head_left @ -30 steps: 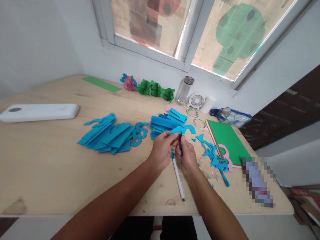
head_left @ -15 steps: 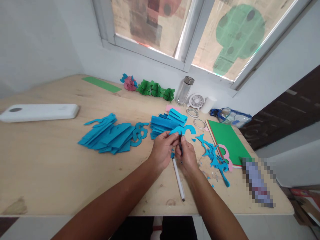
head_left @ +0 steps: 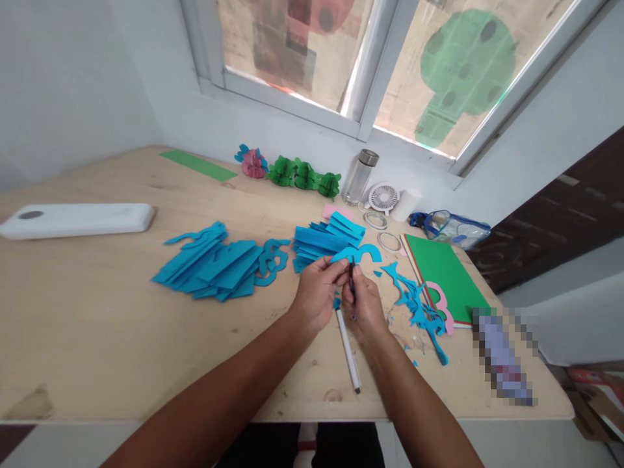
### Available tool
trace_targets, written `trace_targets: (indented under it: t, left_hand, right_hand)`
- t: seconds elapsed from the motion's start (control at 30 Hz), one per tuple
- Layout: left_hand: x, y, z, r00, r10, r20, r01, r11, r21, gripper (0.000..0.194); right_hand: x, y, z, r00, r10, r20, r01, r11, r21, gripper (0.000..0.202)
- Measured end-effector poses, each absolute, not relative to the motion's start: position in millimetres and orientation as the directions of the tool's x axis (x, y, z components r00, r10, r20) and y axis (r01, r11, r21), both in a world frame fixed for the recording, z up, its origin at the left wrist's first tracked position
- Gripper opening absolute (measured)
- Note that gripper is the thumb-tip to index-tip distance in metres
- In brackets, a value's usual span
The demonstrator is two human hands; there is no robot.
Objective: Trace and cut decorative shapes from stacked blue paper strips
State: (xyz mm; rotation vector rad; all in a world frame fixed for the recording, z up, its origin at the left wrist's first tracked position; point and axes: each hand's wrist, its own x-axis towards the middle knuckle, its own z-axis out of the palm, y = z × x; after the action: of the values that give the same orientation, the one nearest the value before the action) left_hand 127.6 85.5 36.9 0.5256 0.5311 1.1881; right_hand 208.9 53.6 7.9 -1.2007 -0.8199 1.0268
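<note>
Pinched between the fingers of my left hand (head_left: 319, 289) is a curved blue paper strip (head_left: 370, 252), its wavy end reaching out to the right. My right hand (head_left: 364, 299) is closed around dark scissors (head_left: 351, 276), largely hidden by the fingers, with the tip against the paper. Both hands are close together above the table. Just below them lies a white marker (head_left: 348, 351). A stack of folded blue paper (head_left: 319, 242) sits just beyond my left hand. Blue paper scraps (head_left: 414, 302) are scattered to the right of my right hand.
More folded blue paper (head_left: 214, 266) and cut blue rings (head_left: 273, 260) lie left. A green sheet stack (head_left: 446, 273) with a pink cutout (head_left: 439, 302) is right. Along the back stand green paper ornaments (head_left: 305, 175), a glass bottle (head_left: 361, 177), a small fan (head_left: 383, 196) and tape rolls (head_left: 389, 242).
</note>
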Motion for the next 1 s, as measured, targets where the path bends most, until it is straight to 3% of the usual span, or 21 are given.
trace_targets:
  t: [1.0]
  left_hand:
    - [124.3, 89.1, 34.7, 0.289, 0.952, -0.101, -0.678, 0.279, 0.68, 0.018]
  right_hand:
    - [210.7, 54.2, 10.8, 0.36, 0.932, -0.034, -0.116, 0.009, -0.993, 0.062]
